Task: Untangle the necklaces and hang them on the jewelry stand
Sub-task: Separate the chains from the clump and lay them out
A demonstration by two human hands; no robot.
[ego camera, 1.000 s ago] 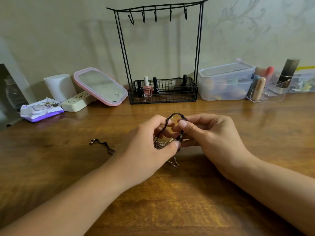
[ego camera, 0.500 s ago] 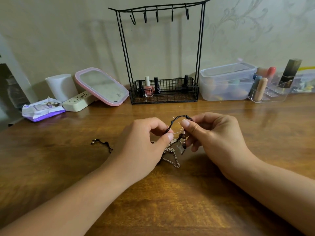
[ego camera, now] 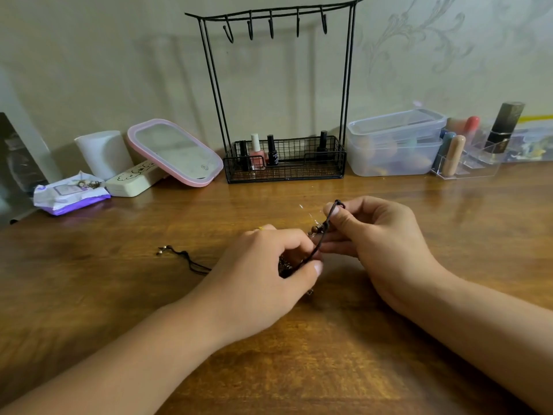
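Head cam view, both my hands are low over the wooden table (ego camera: 89, 295) with the tangled necklaces between them. My right hand (ego camera: 380, 235) is pinching the dark cord (ego camera: 324, 232) between thumb and forefinger, so the cord loops over the fingertip at the top and runs down and left past a brown bead (ego camera: 314, 228). My left hand (ego camera: 263, 271) is curled around the lower end, thumb pressed on the cord, with a clump of metal chain (ego camera: 284, 266) tucked inside the fingers. So the tangle sits right between the 2 grips, cord stretched fairly taut from one to the other. A loose tail of the cord (ego camera: 185, 259) lies on the table left of my left hand. The jewelry stand (ego camera: 284, 94) is straight ahead against the wall, its 5 hooks bare, nail polish bottles (ego camera: 257, 154) in its basket.
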